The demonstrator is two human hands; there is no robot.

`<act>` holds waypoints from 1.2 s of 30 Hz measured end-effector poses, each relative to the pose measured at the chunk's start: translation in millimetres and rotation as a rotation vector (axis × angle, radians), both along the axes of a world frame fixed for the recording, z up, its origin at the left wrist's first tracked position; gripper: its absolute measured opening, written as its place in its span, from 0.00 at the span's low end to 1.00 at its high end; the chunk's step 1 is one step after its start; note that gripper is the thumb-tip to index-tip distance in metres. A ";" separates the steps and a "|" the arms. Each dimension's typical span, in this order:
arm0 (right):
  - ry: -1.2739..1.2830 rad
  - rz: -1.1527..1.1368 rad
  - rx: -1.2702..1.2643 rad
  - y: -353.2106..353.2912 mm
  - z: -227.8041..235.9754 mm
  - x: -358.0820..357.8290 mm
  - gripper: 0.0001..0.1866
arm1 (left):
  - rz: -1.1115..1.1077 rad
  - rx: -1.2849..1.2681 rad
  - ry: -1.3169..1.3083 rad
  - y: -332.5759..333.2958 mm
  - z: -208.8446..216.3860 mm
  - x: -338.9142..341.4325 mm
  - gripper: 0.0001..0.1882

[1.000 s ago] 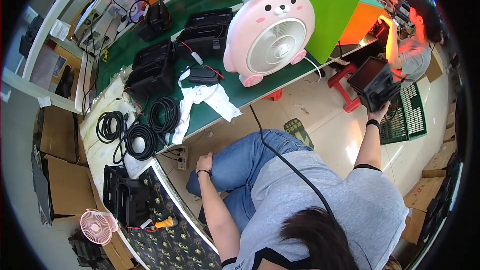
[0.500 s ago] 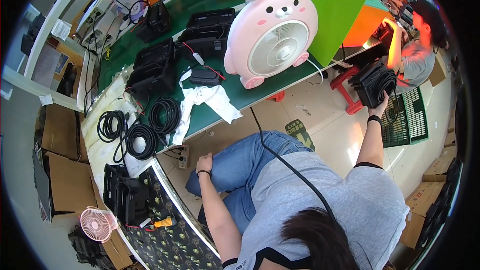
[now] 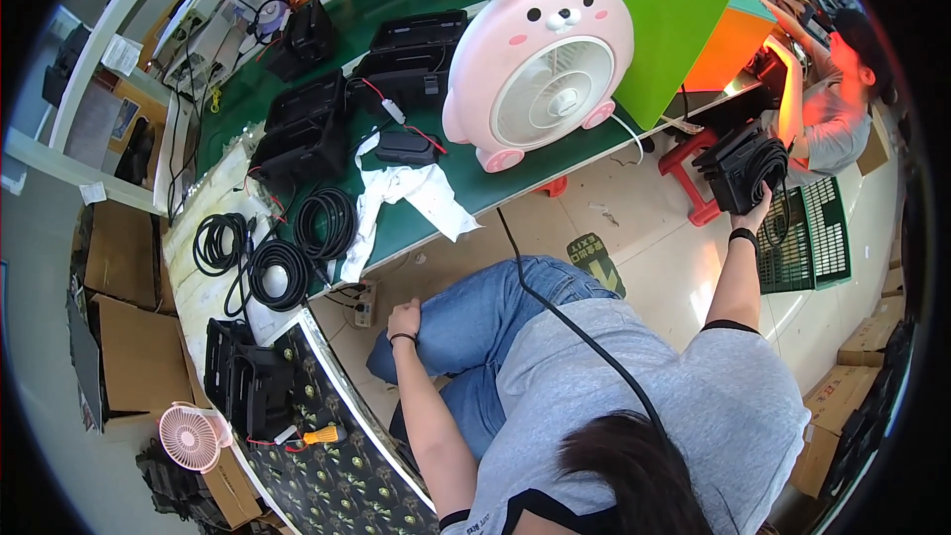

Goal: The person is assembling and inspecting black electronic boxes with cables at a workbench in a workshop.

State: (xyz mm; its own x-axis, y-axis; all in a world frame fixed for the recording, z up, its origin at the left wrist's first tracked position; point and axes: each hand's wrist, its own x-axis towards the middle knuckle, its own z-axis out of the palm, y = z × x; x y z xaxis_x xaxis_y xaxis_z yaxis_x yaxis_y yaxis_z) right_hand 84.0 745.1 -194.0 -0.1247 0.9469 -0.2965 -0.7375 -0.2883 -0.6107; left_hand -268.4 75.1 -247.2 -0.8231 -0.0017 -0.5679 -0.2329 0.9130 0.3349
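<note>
Off to the right, my right hand (image 3: 751, 216) grips a black plastic box (image 3: 726, 174) and the coil of black cable (image 3: 766, 170) lying against it. The box is held up between a red stool (image 3: 701, 200) and a green plastic crate (image 3: 832, 238); a loop of cable hangs down by the crate. My left hand (image 3: 404, 320), a dark band at its wrist, rests on my knee with the fingers curled in and nothing visible in them. Several coils of black cable (image 3: 280, 275) and open black boxes (image 3: 300, 129) lie on the bench beyond it.
A pink rabbit-shaped fan (image 3: 555, 104) stands on the green-topped bench (image 3: 475, 223) beside a white cloth (image 3: 416, 200). An orange-handled screwdriver (image 3: 324, 434) lies near another open black case (image 3: 248, 376) at the lower left. At the right a co-worker (image 3: 837, 129) sits. Cardboard boxes (image 3: 842, 396) line the right side.
The co-worker has shifted right, with an arm now stretched toward the orange panel. My hands and the held box stay nearly in place.
</note>
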 end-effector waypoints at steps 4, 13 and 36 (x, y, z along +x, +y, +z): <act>-0.045 0.005 -0.001 11.2 3.9 -1.8 0.25 | -0.003 -0.013 0.004 -0.5 1.5 2.5 0.26; -0.029 0.080 0.051 49.8 -5.3 -5.3 0.22 | 0.021 0.042 0.044 1.2 4.9 4.9 0.28; -0.076 0.087 -0.043 42.2 1.2 -29.9 0.22 | 0.028 0.003 0.051 3.1 7.0 6.2 0.27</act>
